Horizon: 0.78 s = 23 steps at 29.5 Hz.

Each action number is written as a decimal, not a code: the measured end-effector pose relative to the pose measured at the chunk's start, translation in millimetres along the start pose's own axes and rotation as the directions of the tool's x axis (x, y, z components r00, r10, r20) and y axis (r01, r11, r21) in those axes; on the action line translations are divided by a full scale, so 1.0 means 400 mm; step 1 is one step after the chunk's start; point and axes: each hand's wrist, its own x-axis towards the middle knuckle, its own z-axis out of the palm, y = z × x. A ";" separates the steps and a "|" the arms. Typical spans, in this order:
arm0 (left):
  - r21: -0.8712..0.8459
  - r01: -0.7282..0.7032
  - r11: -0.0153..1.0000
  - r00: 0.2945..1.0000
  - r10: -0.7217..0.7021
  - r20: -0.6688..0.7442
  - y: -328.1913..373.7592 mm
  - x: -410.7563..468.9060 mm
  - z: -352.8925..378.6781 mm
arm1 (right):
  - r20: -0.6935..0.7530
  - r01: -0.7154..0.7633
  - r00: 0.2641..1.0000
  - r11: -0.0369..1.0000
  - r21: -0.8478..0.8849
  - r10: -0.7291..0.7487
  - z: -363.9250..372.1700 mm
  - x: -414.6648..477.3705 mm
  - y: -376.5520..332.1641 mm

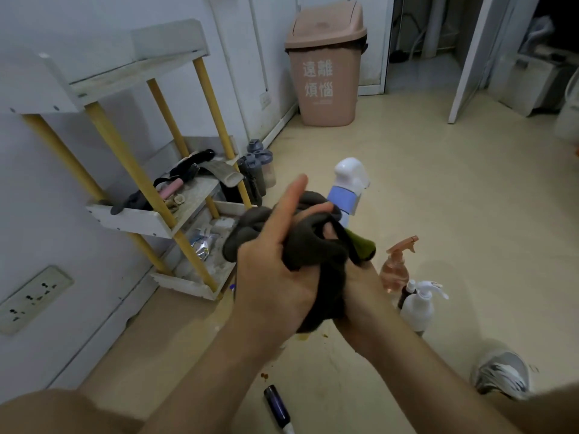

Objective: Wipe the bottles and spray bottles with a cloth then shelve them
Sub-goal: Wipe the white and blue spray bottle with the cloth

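Holding a pink tube (pixel 170 189), the white shelf tray (pixel 131 219) stands left. Left hand (pixel 275 270) fingers clutch dark grey cloth (pixel 313 249) against white blue-banded spray bottle (pixel 347 183); right hand (pixel 363 289) grip hidden.

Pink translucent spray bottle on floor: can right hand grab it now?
Probably not yet: right hand grips dark cloth around the white blue-banded bottle. Path to the pink translucent spray bottle looks free.

The shelf (pixel 163 214) stands left against the wall, the bin (pixel 326 73) behind, spray bottles (pixel 407 283) on the floor (pixel 470 214) right, one bottle (pixel 277 405) lying nearest.
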 end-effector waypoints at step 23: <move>-0.369 0.736 0.568 0.661 -0.485 0.573 -0.047 -0.032 -0.018 | -0.233 0.161 0.952 0.971 -0.175 -0.200 -0.052 0.004 -0.065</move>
